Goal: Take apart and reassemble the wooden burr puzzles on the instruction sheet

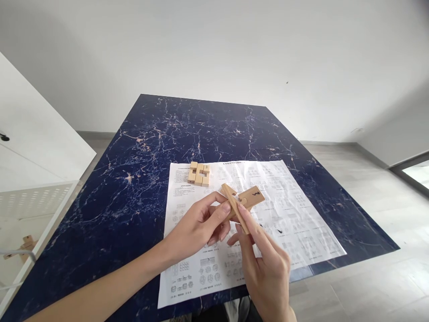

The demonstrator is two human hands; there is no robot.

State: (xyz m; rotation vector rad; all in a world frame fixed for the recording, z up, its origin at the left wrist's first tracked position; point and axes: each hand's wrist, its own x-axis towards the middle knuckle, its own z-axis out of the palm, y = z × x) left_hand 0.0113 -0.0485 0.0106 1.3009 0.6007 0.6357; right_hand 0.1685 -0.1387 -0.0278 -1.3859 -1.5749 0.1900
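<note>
My left hand (209, 217) grips a flat wooden puzzle piece (254, 197) between thumb and fingers. A dark mark like a 3 is on its right end, and a round detail shows near its middle. Crossing over it is a narrow wooden slat (229, 195), slanting from upper left to lower right. My right hand (264, 255) pinches the lower part of this slat between thumb and forefinger. How the two pieces fit together is partly hidden by my fingers. Both are held above a printed instruction sheet (301, 232).
A small assembly of light wooden blocks (200, 175) sits on the sheet's upper left. The dark blue marbled table (197, 129) reaches toward a white wall. At lower left, another wooden piece (28, 243) lies beyond the table edge, near a white cabinet (36, 120).
</note>
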